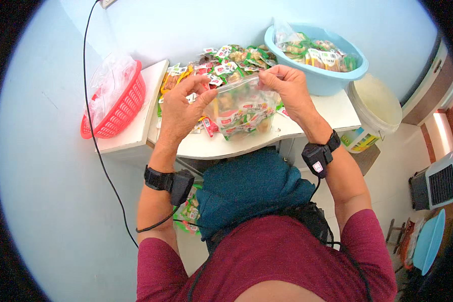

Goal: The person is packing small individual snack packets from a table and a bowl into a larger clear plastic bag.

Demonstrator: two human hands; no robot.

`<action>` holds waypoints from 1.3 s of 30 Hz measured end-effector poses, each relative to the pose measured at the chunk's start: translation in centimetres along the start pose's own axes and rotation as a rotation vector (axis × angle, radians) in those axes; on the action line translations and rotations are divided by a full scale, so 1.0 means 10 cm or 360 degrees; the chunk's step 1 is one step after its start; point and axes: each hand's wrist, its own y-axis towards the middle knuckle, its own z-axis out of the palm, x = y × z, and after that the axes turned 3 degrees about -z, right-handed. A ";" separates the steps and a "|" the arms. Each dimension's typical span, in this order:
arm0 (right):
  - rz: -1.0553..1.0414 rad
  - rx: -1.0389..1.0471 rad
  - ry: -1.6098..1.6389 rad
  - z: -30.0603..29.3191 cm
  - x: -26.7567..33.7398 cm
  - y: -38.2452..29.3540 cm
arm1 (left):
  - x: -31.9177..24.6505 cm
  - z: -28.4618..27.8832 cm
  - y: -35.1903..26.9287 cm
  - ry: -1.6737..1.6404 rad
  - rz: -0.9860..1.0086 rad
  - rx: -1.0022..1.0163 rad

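A clear plastic bag (245, 109) hangs above the front of the white table, with several small printed food packets (245, 122) in its lower part. My right hand (287, 88) pinches the bag's top right corner between thumb and fingers. At the top left corner is my left hand (183, 105), its thumb against the bag's edge; the fingers behind are partly hidden. The top edge stretches nearly straight between both hands. Behind the bag, a heap of small sealed food packets (230, 60) covers the back of the table.
On the left stands a red plastic basket (122, 107) of clear bags (113, 81). A light-blue basin (321, 81) at back right holds filled bags (321, 53). Beside the white table (211, 147) is a white bucket (377, 102). A black cable (94, 136) hangs at left.
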 end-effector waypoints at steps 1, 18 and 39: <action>-0.0015 -0.0002 -0.0045 -0.01 -0.02 0.01 | 0.09 0.07 -0.03 -0.0207 -0.0079 -0.0067; -0.0049 0.0168 -0.0184 -0.28 -0.48 -0.09 | 0.39 0.53 -0.03 -0.1256 -0.0320 -0.0182; 0.0544 0.0415 -0.0245 -0.37 -1.20 -0.29 | 1.69 0.95 -0.17 -0.0974 -0.1245 0.0169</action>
